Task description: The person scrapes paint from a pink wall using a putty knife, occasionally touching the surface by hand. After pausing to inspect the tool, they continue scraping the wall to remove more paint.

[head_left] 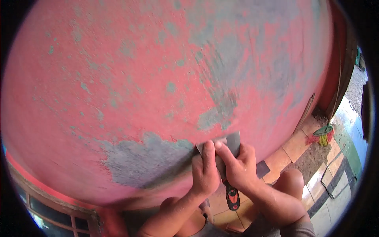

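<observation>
My left hand (pixel 206 170) and my right hand (pixel 240 166) are side by side on a wide metal scraper (pixel 233 143), with fingers and thumb pressed on its blade. The scraper's black and red handle (pixel 232 196) hangs down below my hands. Its blade edge lies at the pink wall (pixel 158 98), whose paint is partly gone. Left of my hands is a large grey bare patch (pixel 138 160), and another grey-green patch (pixel 217 116) lies just above the blade.
A green broom head (pixel 324 131) with red and yellow bristles lies on the tiled floor at the right, beside a heap of debris (pixel 314 158). A dark cable (pixel 327 185) crosses the tiles. A window frame (pixel 59 213) is at the lower left.
</observation>
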`<control>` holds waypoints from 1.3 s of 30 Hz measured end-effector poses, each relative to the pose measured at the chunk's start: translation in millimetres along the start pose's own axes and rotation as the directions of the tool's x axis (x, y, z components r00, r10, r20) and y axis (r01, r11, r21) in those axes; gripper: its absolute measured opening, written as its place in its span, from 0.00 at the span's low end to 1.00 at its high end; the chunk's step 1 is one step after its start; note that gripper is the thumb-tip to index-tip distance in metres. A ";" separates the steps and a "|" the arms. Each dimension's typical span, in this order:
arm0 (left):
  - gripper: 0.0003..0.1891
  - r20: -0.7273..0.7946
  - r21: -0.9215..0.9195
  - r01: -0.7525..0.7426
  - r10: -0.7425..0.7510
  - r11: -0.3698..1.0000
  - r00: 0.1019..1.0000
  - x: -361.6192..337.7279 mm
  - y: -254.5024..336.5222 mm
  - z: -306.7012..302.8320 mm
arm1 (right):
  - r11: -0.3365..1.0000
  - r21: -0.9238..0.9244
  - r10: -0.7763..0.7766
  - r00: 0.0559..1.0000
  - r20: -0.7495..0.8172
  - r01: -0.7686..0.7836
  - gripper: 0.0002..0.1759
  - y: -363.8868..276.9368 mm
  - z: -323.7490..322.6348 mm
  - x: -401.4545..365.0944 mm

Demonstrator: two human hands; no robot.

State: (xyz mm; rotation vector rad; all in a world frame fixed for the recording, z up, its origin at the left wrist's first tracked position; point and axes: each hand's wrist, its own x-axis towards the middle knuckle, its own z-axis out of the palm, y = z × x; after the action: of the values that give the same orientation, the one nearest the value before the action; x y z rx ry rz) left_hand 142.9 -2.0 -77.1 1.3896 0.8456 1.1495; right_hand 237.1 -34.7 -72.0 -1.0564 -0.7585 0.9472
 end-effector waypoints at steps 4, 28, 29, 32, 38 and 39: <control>0.26 0.008 0.078 0.039 -0.039 0.996 0.999 -6.1 -17.3 -6.8 | 0.999 -0.046 -0.016 1.000 -0.018 0.016 0.16 18.0 -3.4 -3.1; 0.26 0.018 0.039 0.024 -0.024 0.999 1.000 -4.8 4.5 -9.3 | 0.994 0.032 0.103 0.995 0.015 -0.103 0.16 -14.3 4.6 -2.9; 0.26 0.022 -0.001 0.049 -0.049 0.999 0.999 -4.7 2.4 -8.4 | 0.997 0.005 0.076 0.997 -0.006 -0.076 0.16 -3.4 3.7 -1.9; 0.27 -0.011 0.031 0.047 -0.046 0.998 0.999 -7.2 -25.9 -11.2 | 0.994 -0.010 0.111 0.994 -0.019 -0.111 0.17 16.7 -2.1 -7.8; 0.28 0.032 -0.025 0.140 -0.139 0.990 0.990 -7.1 -6.7 -7.8 | 0.980 -0.011 0.201 0.980 0.006 -0.201 0.17 -1.1 -3.3 -9.1; 0.28 0.040 -0.023 0.140 -0.139 0.990 0.989 -7.1 -7.9 -8.7 | 0.984 0.000 0.180 0.984 0.006 -0.180 0.18 0.0 -3.2 -8.6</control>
State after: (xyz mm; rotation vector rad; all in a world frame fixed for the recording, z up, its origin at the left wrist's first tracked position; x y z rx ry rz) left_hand 133.5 -5.0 -86.6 1.3064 0.8842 1.0201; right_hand 236.3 -43.7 -73.7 -1.1357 -0.6751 1.1048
